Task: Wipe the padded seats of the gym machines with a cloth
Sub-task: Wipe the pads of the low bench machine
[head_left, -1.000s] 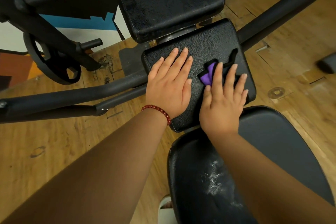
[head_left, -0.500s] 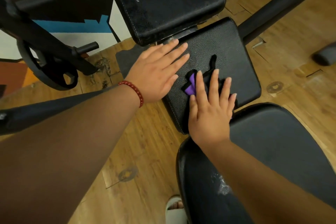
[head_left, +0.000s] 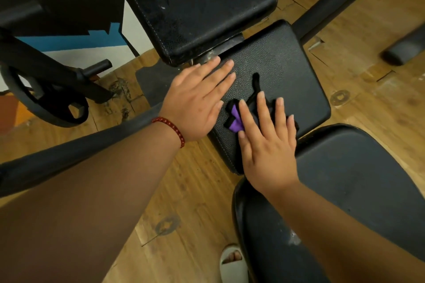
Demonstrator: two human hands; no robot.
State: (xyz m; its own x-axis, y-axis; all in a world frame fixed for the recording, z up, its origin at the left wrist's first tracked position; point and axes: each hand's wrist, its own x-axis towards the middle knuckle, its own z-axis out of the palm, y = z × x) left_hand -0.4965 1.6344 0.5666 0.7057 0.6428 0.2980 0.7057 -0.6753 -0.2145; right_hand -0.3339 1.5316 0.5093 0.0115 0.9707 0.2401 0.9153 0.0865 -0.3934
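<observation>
I note my right hand (head_left: 269,145) flat, fingers straight and spread, pressing the black-and-purple cloth (head_left: 235,123) onto the small seat pad (head_left: 289,57). My left hand (head_left: 197,101) lies flat just beside it, fingers straight, over the pad's left edge. Bare padding lies beyond the fingertips, toward the backrest pad (head_left: 195,7) and the right edge.

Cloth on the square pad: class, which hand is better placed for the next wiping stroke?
Right, probably. The right hand lies flat on the cloth, pressing it to the square pad; the left hand rests bare beside it.
</observation>
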